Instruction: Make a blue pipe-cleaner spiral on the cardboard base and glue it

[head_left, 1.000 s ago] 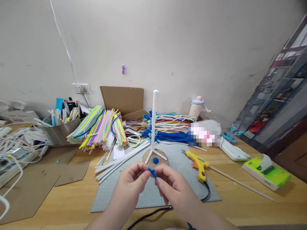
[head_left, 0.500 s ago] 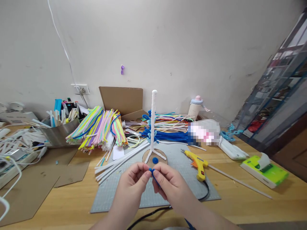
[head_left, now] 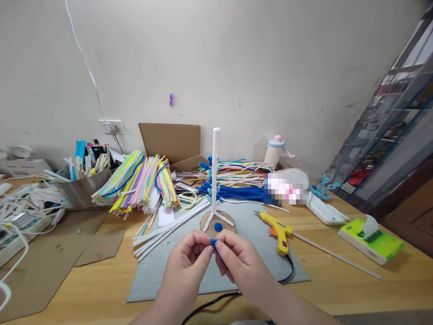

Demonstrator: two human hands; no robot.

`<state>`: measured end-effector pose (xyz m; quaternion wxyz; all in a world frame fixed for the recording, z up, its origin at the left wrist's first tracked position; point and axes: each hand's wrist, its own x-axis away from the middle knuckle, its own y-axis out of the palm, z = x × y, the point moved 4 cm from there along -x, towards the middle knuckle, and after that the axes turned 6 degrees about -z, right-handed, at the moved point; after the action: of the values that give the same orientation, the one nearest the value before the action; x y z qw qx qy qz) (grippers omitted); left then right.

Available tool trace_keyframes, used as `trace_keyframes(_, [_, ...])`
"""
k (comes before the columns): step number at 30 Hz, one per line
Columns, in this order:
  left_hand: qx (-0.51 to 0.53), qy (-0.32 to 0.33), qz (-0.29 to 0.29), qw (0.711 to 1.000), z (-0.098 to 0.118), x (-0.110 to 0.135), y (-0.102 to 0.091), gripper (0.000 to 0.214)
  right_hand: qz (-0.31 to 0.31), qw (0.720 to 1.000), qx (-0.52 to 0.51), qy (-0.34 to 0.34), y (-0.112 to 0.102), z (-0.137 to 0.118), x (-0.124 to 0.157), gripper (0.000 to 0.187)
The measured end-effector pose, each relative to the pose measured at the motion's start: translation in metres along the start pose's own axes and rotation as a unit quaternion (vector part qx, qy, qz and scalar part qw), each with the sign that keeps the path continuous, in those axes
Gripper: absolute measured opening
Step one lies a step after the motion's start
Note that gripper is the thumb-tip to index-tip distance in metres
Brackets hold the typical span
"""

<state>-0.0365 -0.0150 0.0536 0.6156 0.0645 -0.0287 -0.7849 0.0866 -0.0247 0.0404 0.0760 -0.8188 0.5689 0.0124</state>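
Observation:
My left hand (head_left: 186, 262) and my right hand (head_left: 240, 262) meet over the grey cutting mat (head_left: 158, 271), fingertips pinched together on a short blue pipe cleaner (head_left: 213, 243). Only a small curled end of it shows between the thumbs. Just beyond the hands a white pipe-cleaner stem (head_left: 215, 171) stands upright on a round cardboard base (head_left: 207, 222), with a small blue coil (head_left: 218, 226) lying at its foot.
A yellow glue gun (head_left: 278, 230) lies on the mat to the right, its black cord running toward me. Bundles of coloured pipe cleaners (head_left: 142, 180) and white ones (head_left: 169, 228) lie behind and left. A metal tub (head_left: 84, 189) of pens, cardboard sheets (head_left: 50, 266) and a green tape dispenser (head_left: 370, 234) surround the mat.
My right thumb and fingers have closed in toward the left hand, so less of the blue pipe cleaner shows. The view has drifted slightly.

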Motion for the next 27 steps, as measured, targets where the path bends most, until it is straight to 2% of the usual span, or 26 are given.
trace_keyframes(5, [0.007, -0.013, 0.000, 1.000, 0.000, 0.002, 0.002, 0.030, 0.013, 0.996, 0.069, -0.049, -0.002, -0.011, 0.001, 0.035])
trace_keyframes(9, [0.003, -0.013, -0.007, 1.000, -0.001, 0.003, 0.003, 0.028, 0.013, 1.000, 0.014, -0.014, -0.001, -0.007, -0.001, 0.034])
trace_keyframes(11, [-0.022, 0.017, -0.011, 1.000, -0.001, 0.004, 0.002, 0.021, 0.008, 1.000, -0.024, -0.002, 0.001, -0.004, -0.002, 0.032])
trace_keyframes(13, [-0.079, 0.086, -0.014, 0.993, 0.000, 0.005, 0.000, 0.011, 0.005, 0.999, -0.052, 0.006, 0.001, -0.004, -0.004, 0.032])
trace_keyframes(15, [-0.177, 0.177, -0.031, 0.968, 0.002, 0.009, -0.001, 0.005, 0.007, 0.995, -0.091, 0.029, 0.002, -0.002, -0.007, 0.031])
trace_keyframes(17, [-0.285, 0.247, -0.068, 0.924, -0.001, 0.014, -0.001, 0.016, 0.005, 0.987, -0.147, 0.072, 0.002, 0.001, -0.009, 0.030])
trace_keyframes(20, [-0.394, 0.295, -0.097, 0.865, -0.010, 0.019, -0.003, 0.033, -0.016, 0.968, -0.225, 0.110, 0.003, 0.005, -0.011, 0.030])
trace_keyframes(22, [-0.423, 0.307, -0.087, 0.848, -0.013, 0.021, -0.006, 0.038, -0.039, 0.963, -0.247, 0.095, 0.003, 0.005, -0.012, 0.032])
trace_keyframes(24, [-0.421, 0.301, -0.083, 0.852, -0.011, 0.020, -0.006, 0.037, -0.063, 0.965, -0.243, 0.073, 0.001, 0.004, -0.011, 0.034])
trace_keyframes(27, [-0.372, 0.253, -0.097, 0.888, -0.001, 0.015, -0.005, 0.029, -0.092, 0.968, -0.221, 0.071, -0.001, 0.004, -0.008, 0.039])
